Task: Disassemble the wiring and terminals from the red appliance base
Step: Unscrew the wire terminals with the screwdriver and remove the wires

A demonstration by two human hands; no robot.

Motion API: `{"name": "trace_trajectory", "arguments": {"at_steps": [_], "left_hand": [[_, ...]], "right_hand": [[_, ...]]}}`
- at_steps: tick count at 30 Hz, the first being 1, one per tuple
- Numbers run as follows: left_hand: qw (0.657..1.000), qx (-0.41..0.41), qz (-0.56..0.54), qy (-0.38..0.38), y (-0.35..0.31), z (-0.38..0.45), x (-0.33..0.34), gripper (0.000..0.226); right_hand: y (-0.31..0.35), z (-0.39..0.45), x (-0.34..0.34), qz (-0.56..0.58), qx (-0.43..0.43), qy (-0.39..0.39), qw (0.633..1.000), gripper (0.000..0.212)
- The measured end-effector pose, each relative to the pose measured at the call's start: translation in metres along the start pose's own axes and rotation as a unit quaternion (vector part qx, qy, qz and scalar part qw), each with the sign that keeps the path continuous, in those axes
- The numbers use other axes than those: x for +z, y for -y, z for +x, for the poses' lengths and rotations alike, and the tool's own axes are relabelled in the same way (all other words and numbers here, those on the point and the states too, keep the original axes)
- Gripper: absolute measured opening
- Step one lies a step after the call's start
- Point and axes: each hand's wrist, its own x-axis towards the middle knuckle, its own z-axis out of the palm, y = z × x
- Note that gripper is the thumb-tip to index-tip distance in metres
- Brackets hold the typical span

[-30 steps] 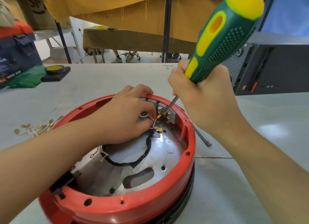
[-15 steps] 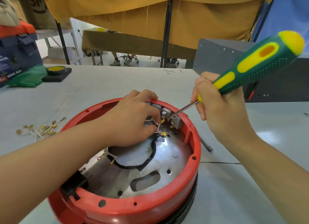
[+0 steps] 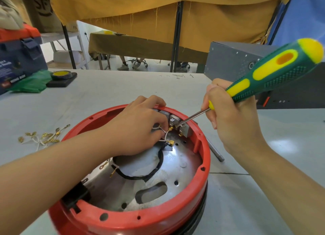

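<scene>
The red appliance base (image 3: 197, 198) sits on the grey table (image 3: 105, 97) directly under both forearms, open side up. The left hand (image 3: 139, 129) reaches over its far rim, fingers curled down and pinching a white wire (image 3: 166, 133) just beside a brass terminal (image 3: 170, 128). The right hand (image 3: 230, 118) is wrapped around the lower end of a green and yellow screwdriver (image 3: 274, 73), whose metal tip rests at the grey switch block (image 3: 174, 119) between the two hands; whether the tip is actually wedged under the terminal is hard to make out at this angle. A black sleeved cable (image 3: 158, 166) loops across the metal floor below the left palm, and a heap of removed terminals (image 3: 44, 138) lies on the table outside the left wrist. The likely risk is the blade slipping off the small brass tab under prying force and jabbing the left fingertips close by, or the wire tearing from its crimp if pulled before the terminal loosens.
</scene>
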Motion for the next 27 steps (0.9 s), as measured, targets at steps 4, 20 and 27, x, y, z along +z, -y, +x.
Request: {"name": "trace_trajectory", "arguments": {"at_steps": [4,20,27], "left_hand": [[1.0,0.0,0.002,-0.004,0.0,0.0,0.001,0.014],[1.0,0.006,-0.001,-0.004,0.003,0.0,0.001,0.013],[1.0,0.006,-0.015,-0.005,0.005,-0.001,0.002,0.012]], "right_hand": [[0.0,0.0,0.0,0.004,0.006,-0.007,1.0,0.029],[0.01,-0.007,0.002,0.008,0.019,-0.005,1.0,0.03],[0.011,-0.004,-0.004,0.001,-0.026,-0.014,1.0,0.029]]}}
